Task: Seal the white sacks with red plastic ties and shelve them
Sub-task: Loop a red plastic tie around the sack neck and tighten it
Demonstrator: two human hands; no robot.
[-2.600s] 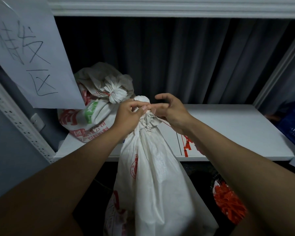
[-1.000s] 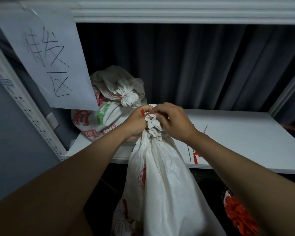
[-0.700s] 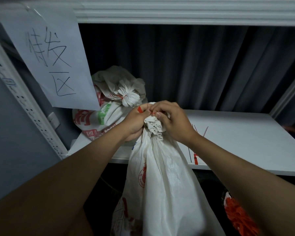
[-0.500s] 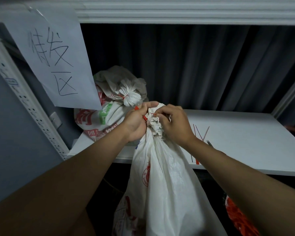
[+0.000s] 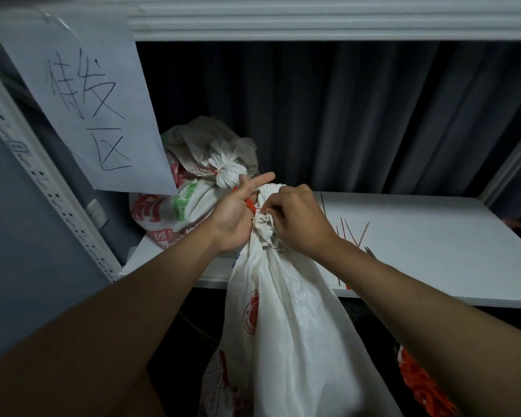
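A tall white sack with red print stands in front of the shelf, its neck bunched at shelf height. My left hand holds the neck from the left, with a red plastic tie against its thumb and two fingers sticking out. From the right, my right hand pinches the thin end of the tie at the neck. A second sack, tied with a red tie, lies on the white shelf at the back left.
Several loose red ties lie on the shelf right of my hands. A handwritten paper sign hangs at the upper left by a perforated upright. A dark curtain backs the shelf. A pile of red ties sits below right.
My left hand has opened its fingers and shifted on the neck, showing the tie's red head. My right hand has moved down to pinch the tie at the neck.
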